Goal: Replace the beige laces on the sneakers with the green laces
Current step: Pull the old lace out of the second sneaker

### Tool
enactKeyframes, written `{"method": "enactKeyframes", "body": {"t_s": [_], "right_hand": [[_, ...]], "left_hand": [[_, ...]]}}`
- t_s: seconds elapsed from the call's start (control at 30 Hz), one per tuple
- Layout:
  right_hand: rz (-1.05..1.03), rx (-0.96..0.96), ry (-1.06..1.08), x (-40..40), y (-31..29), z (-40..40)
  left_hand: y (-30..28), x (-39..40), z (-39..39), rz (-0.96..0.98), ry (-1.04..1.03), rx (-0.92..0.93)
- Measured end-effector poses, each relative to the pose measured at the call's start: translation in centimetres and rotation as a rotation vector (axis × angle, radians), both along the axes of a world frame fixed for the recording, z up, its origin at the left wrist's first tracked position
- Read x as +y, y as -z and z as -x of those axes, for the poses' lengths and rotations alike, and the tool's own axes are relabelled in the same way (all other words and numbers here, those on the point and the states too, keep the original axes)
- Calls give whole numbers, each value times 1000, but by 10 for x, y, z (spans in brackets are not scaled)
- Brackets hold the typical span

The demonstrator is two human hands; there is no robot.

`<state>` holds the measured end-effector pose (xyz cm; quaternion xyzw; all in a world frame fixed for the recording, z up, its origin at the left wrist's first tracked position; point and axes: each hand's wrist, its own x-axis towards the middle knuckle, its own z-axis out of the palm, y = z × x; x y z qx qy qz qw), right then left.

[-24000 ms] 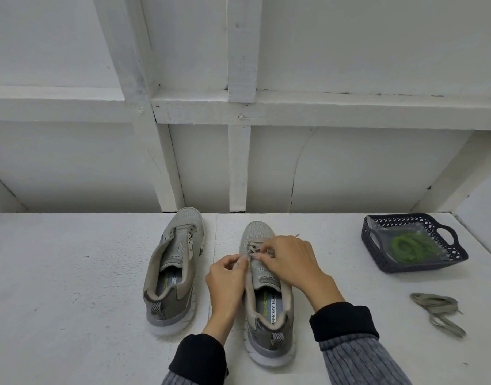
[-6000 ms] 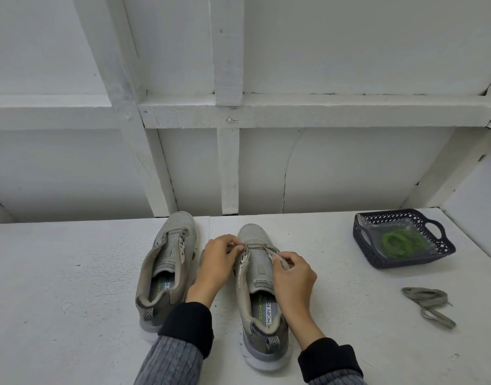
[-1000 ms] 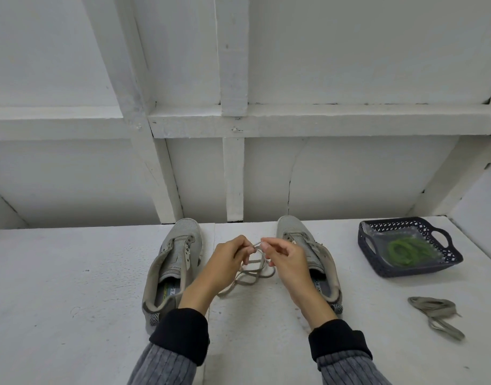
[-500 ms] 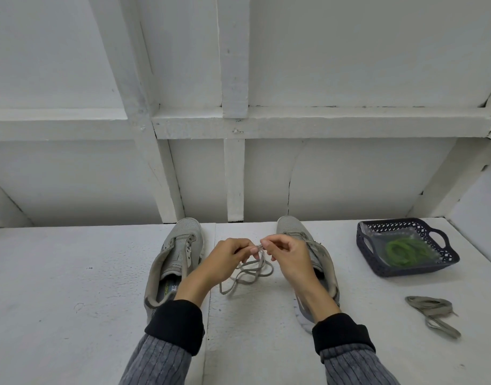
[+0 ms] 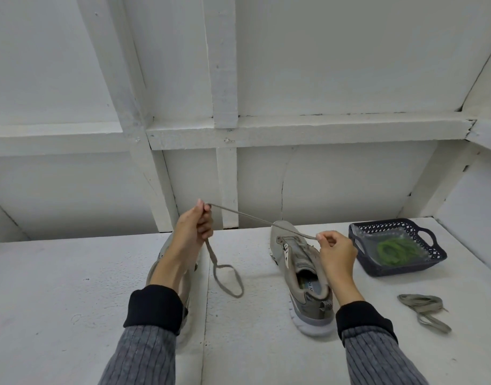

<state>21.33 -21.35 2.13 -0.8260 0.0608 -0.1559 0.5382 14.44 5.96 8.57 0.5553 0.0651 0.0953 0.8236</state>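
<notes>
My left hand (image 5: pixel 193 228) is raised and grips a beige lace (image 5: pixel 255 218) near one end. My right hand (image 5: pixel 336 252) pinches the same lace farther along, above the right sneaker (image 5: pixel 297 262). Between my hands the lace runs taut; below my left hand it hangs down in a loop (image 5: pixel 229 276) that reaches the white table. The right sneaker stands with its eyelets bare. The left sneaker (image 5: pixel 166 257) is mostly hidden behind my left forearm. Green laces (image 5: pixel 397 250) lie coiled in a dark basket (image 5: pixel 358 262) at the right.
Another beige lace (image 5: pixel 422 308) lies folded on the table (image 5: pixel 58 287) at the right, in front of the basket. A white wall with beams rises directly behind the table.
My hands have moved apart, the left one up and left, the right one rightward over the right sneaker. The lace bunched between them is now stretched out.
</notes>
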Motion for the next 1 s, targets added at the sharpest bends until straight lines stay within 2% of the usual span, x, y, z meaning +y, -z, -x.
{"method": "enactKeyframes", "body": {"t_s": [0.17, 0.3, 0.4, 0.5, 0.6, 0.7, 0.8, 0.9, 1.0], "right_hand": [[39, 30, -7, 4, 6, 5], [178, 33, -155, 12, -10, 9], [86, 31, -396, 31, -33, 23], [-205, 136, -773, 62, -49, 39], [-247, 247, -991, 85, -39, 43], [-274, 336, -1018, 90, -26, 44], [-317, 305, -978, 82, -18, 44], [-422, 246, -787, 72, -21, 39], [-552, 190, -626, 66, -28, 30]], "left_hand": [[-20, -12, -1, 71, 1, -98], [-37, -25, 1, -39, 24, -153], [-44, -35, 0, -6, 79, -173], [-46, -43, -2, 155, 120, -192], [-43, -46, -3, 253, 101, -201], [-36, -41, -1, 266, 43, -173], [-24, -30, 2, 266, -56, -142], [-6, -23, 6, 279, -129, -78], [18, -27, 11, 187, -139, 72]]}}
